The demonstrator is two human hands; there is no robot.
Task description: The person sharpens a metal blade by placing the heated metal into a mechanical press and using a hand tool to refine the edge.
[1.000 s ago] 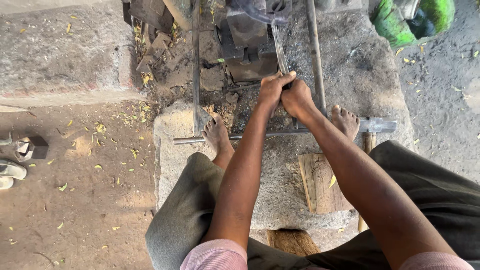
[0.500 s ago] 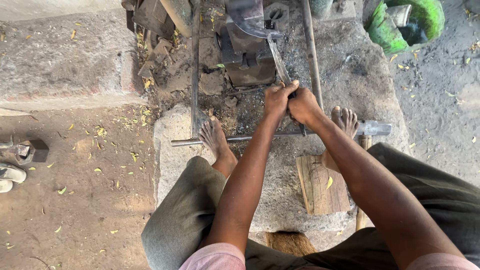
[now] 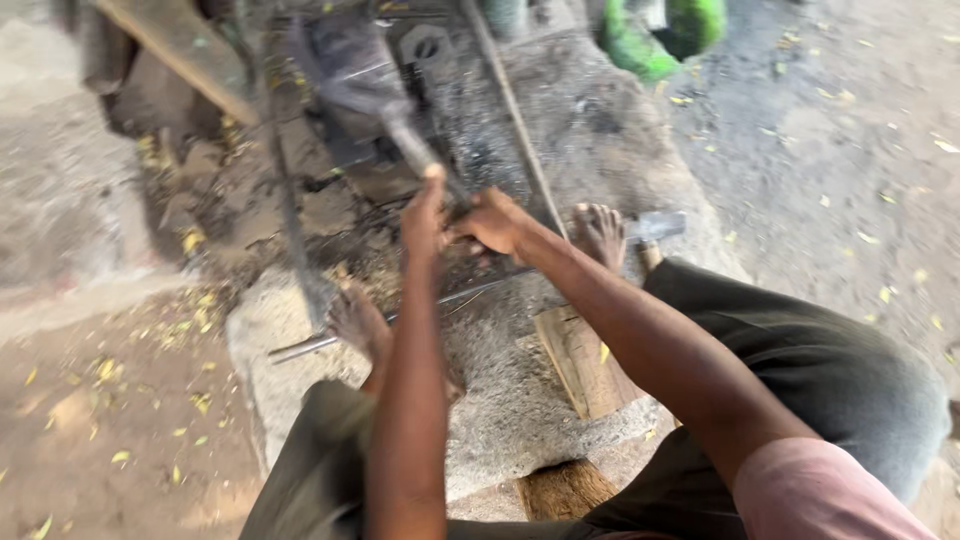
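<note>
Grey metal tool, blurred, gripped by both hands

An outdoor dirt-floor workshop: a stone work block, metal rods, and a hammer.

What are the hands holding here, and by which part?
Both hands, left and right, grip the near end of a blurred dark metal bar that slants up and away. What its far end is cannot be told.

Soft, even daylight is seen; heavy motion blur is spread throughout, worst toward ten and twelve o'clock.
</note>
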